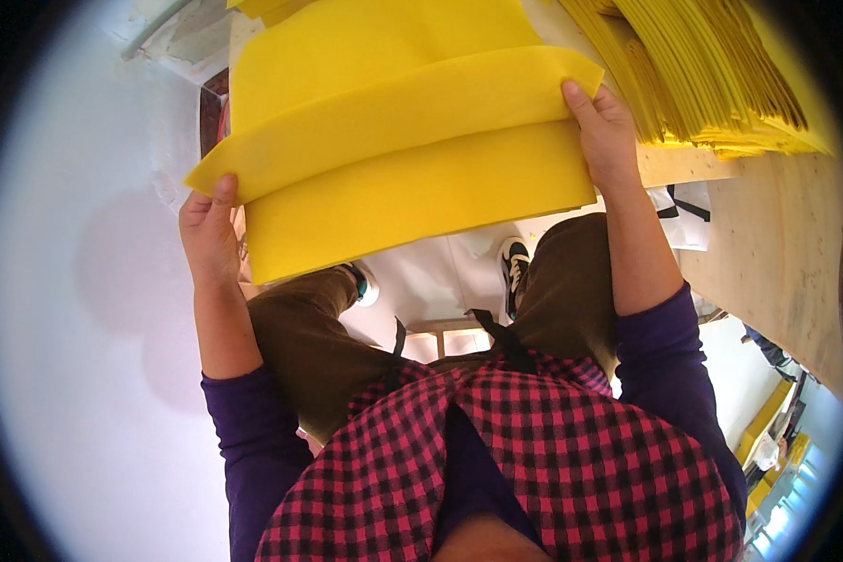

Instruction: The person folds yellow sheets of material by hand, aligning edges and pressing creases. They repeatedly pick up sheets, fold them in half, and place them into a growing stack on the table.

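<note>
A folded strip of yellow sheet material [393, 117] stretches between my two hands. My left hand [211, 229] pinches its left end, thumb on top. At the right end, my right hand [609, 131] grips the strip the same way, a little farther from me. Beneath the strip lies a broad yellow sheet [421, 206], its near edge hanging over my lap. I cannot tell whether the strip is the folded edge of that sheet or a separate piece.
Folded yellow pieces [693, 75] are stacked at the far right on a wooden table [768, 253]. A white wall [84, 309] stands close on my left. My knees and shoes [513, 267] are below the sheet.
</note>
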### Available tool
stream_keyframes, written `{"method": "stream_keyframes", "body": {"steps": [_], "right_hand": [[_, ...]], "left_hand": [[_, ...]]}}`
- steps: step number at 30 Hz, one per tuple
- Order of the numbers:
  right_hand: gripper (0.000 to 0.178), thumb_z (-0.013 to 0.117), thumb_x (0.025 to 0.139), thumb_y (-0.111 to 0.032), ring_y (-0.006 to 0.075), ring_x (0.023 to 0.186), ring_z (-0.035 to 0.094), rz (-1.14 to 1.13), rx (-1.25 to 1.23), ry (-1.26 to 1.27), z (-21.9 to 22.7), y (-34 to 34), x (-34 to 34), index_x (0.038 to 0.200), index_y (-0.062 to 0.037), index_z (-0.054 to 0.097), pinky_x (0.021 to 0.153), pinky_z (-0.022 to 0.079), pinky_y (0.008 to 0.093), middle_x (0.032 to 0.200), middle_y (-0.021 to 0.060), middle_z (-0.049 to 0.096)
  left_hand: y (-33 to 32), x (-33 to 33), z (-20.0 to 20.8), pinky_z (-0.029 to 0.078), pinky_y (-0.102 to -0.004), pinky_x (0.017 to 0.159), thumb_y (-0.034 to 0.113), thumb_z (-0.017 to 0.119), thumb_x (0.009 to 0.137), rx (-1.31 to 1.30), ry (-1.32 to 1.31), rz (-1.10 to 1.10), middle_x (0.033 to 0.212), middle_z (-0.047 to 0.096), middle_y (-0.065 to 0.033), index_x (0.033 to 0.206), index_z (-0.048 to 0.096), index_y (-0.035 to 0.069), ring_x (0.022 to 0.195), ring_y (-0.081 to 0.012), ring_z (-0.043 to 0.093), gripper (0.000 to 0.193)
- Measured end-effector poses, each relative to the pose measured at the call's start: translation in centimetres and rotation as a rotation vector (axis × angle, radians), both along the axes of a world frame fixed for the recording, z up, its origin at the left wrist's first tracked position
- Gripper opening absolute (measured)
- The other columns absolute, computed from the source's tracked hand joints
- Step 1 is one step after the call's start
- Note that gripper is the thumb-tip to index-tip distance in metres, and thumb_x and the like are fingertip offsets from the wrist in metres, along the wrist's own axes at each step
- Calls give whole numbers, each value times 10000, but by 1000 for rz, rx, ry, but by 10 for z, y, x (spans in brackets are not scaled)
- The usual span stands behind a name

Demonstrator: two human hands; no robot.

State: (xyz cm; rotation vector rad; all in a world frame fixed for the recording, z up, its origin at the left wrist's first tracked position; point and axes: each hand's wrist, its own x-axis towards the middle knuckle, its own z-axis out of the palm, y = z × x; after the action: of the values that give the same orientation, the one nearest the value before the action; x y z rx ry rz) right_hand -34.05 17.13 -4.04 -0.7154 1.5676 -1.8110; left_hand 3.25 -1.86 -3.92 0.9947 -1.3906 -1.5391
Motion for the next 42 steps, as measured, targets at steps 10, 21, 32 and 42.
{"method": "stream_keyframes", "body": {"steps": [10, 21, 32, 42], "right_hand": [[264, 617, 908, -235, 78, 804, 588, -31, 175, 59, 10, -5, -3, 1069, -27, 645, 720, 479, 230, 929, 16, 664], [252, 609, 910, -211, 71, 798, 578, -70, 232, 227, 10, -10, 0, 1058, -10, 645, 717, 470, 223, 928, 18, 662], [255, 593, 919, -180, 96, 849, 594, -72, 166, 78, 8, -10, 2, 1092, 6, 618, 749, 480, 240, 985, 43, 655], [272, 603, 916, -191, 105, 896, 594, -35, 123, 131, 6, -3, -1, 1119, -10, 612, 782, 478, 247, 1024, 44, 651]], "left_hand": [[-6, -16, 20, 434, -231, 805, 189, 607, 906, -34, -181, -45, 940, 660, -36, 1063, 644, -14, 883, -90, 579, 260], [-5, -21, 9, 431, -236, 794, 191, 624, 895, 90, -65, 26, 943, 662, -41, 1020, 652, -17, 870, -90, 579, 244], [5, -13, 16, 463, -263, 830, 195, 571, 929, 120, 114, 25, 968, 672, -72, 1029, 629, -12, 891, -120, 621, 236], [1, -10, 12, 457, -248, 817, 69, 641, 849, 69, 75, -126, 1003, 668, -65, 1074, 630, -19, 876, -122, 618, 242]]}}
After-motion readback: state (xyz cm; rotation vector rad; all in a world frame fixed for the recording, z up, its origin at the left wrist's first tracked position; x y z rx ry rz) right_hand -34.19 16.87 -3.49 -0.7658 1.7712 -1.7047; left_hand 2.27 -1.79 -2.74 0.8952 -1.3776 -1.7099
